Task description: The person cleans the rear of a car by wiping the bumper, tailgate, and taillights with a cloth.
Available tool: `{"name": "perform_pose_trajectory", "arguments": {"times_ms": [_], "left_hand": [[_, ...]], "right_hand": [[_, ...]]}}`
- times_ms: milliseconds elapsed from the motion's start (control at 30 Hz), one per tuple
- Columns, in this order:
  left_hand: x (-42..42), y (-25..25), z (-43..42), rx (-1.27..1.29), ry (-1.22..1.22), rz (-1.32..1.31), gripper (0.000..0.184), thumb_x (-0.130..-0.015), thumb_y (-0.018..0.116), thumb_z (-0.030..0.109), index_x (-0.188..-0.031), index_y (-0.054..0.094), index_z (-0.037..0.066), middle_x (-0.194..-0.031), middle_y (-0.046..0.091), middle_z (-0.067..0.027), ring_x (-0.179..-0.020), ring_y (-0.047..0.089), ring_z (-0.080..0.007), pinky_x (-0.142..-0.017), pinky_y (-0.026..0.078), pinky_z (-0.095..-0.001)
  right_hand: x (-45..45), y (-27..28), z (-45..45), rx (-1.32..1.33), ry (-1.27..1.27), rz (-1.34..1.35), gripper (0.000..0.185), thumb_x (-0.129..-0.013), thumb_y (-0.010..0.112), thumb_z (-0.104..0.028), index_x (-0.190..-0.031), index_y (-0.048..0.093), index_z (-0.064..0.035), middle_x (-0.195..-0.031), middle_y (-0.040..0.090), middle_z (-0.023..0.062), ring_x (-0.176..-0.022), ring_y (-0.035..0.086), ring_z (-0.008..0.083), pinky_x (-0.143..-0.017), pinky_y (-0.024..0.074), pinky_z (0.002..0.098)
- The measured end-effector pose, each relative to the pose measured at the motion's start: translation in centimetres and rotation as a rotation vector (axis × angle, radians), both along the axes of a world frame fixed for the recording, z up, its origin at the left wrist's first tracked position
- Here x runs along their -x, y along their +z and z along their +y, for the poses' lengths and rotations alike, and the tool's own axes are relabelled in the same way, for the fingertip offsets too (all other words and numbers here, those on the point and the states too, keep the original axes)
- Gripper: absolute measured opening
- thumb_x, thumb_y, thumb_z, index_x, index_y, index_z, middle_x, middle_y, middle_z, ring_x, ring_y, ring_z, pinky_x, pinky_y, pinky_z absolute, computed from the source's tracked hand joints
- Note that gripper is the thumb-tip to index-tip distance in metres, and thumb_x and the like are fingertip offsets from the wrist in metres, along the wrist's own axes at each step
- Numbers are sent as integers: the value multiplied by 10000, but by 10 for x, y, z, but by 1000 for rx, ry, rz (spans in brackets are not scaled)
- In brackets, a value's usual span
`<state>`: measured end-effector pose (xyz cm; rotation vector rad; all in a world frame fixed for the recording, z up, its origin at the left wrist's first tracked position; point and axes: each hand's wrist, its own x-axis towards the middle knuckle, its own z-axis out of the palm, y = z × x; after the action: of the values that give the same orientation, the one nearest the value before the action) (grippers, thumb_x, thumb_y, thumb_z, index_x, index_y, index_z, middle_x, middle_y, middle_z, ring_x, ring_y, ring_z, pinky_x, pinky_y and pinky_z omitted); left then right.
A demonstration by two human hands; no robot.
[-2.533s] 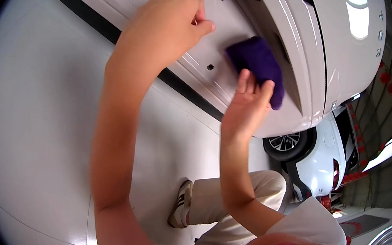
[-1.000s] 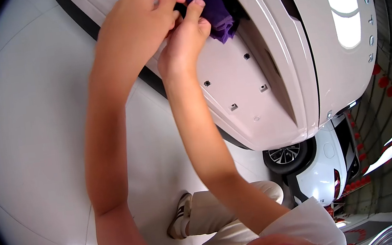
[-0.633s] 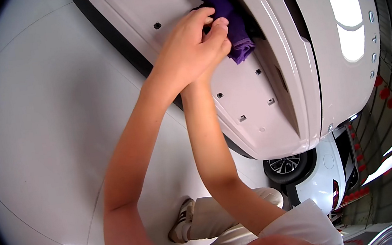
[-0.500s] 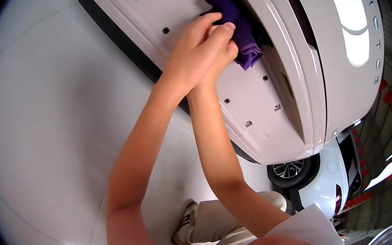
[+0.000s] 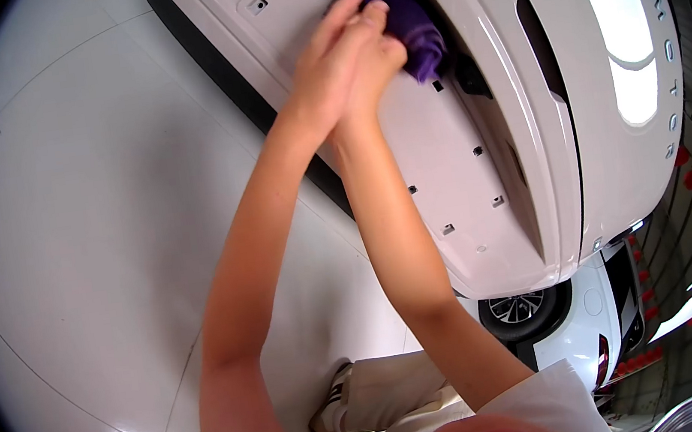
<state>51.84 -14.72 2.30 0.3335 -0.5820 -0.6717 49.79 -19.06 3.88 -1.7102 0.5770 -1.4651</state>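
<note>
A purple cloth [image 5: 403, 15] lies against the light-coloured panel [image 5: 414, 134] of the car near the top middle. My right hand [image 5: 375, 61] is closed at the cloth's near edge, with its thumb up; the cloth appears to be in its grip. My left hand [image 5: 328, 67] overlaps it from the left, fingers bent together beside the right thumb. Whatever lies between the fingertips is hidden and slightly blurred. Several small square holes and dark clips dot the panel around the hands.
A dark strip [image 5: 211, 68] edges the panel above the pale tiled floor [image 5: 97, 229]. At the right, the body panel [image 5: 608, 97] carries raised letters. Below it stands a white car [image 5: 581, 299] with a black wheel [image 5: 518, 311]. My shoe [image 5: 330, 403] is on the floor.
My hands came together at the cloth, which was lower on the panel at first. Since half a second ago, hands and cloth have shifted slightly up and left in view.
</note>
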Motion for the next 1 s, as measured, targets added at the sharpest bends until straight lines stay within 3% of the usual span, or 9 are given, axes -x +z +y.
{"name": "perform_pose_trajectory", "arguments": {"times_ms": [133, 200, 267, 400, 500, 600, 700, 900, 1000], "left_hand": [[-28, -11, -35, 141, 157, 83, 607, -983, 564, 352, -1486, 470, 25, -1455, 535, -159, -1334, 496, -202, -1107, 387, -326], [-31, -3, -13, 144, 253, 237, 258, -1010, 551, 132, -1184, 595, -53, -1106, 706, -162, -1043, 683, -272, -970, 517, -364], [-43, -10, -1, 15, 348, 208, 538, -1008, 504, 361, -1439, 526, 40, -1427, 554, -109, -1333, 496, -194, -1143, 346, -337], [-76, -32, 15, -72, 354, 471, 602, -1006, 456, 494, -1280, 581, -28, -1231, 639, -127, -1157, 577, -213, -1077, 380, -374], [-98, -46, 30, -71, 298, 523, 623, -997, 442, 575, -1106, 637, -6, -1059, 693, -108, -938, 638, -182, -888, 489, -318], [-89, -30, 48, -129, 179, 460, 591, -964, 523, 627, -674, 584, 117, -571, 582, -18, -430, 499, -111, -405, 361, -239], [-75, -12, 58, -301, 355, 337, 469, -912, 690, 506, -675, 598, 112, -569, 561, -16, -381, 445, -113, -390, 347, -272], [-67, -24, 35, -237, 242, 322, 361, -982, 654, 313, -1216, 581, 49, -1082, 648, -44, -945, 639, -151, -791, 529, -304], [-48, -24, 32, -161, 218, 236, 350, -982, 667, 297, -1238, 598, 69, -1108, 654, -36, -998, 634, -148, -847, 523, -316]], "right_hand": [[-48, 12, -26, 101, 91, 71, 603, -1081, 455, -376, -580, 461, -41, -529, 499, 6, -480, 455, 128, -493, 351, 313], [-70, 19, -54, 149, 50, 487, 384, -1030, 513, -281, -828, 689, -6, -787, 693, 162, -731, 669, 252, -700, 537, 387], [-95, 21, -36, 23, 157, 321, 595, -1077, 480, -332, -552, 507, -56, -465, 489, 50, -422, 471, 170, -459, 401, 335], [-74, 17, -4, -375, 931, 365, 548, -1093, 423, -380, -661, 526, -58, -586, 533, 84, -546, 527, 185, -569, 444, 330], [-63, -9, 45, -452, 786, 301, 630, -1104, 381, -398, -540, 372, -118, -471, 403, 23, -432, 360, 133, -455, 304, 298], [-48, -19, 56, -553, 861, 212, 629, -1103, 403, -410, -534, 339, -147, -476, 324, -28, -428, 291, 102, -462, 265, 278], [-33, -14, 55, -628, 888, 174, 621, -1106, 411, -405, -535, 347, -169, -489, 326, -46, -436, 289, 89, -489, 280, 267], [12, -19, 56, -682, 913, 147, 618, -1108, 390, -442, -540, 335, -205, -480, 278, -56, -470, 274, 90, -577, 326, 248], [36, -27, 60, -736, 943, 27, 487, -1121, 384, -369, -672, 403, -181, -529, 298, -72, -460, 273, 58, -547, 320, 233]]}}
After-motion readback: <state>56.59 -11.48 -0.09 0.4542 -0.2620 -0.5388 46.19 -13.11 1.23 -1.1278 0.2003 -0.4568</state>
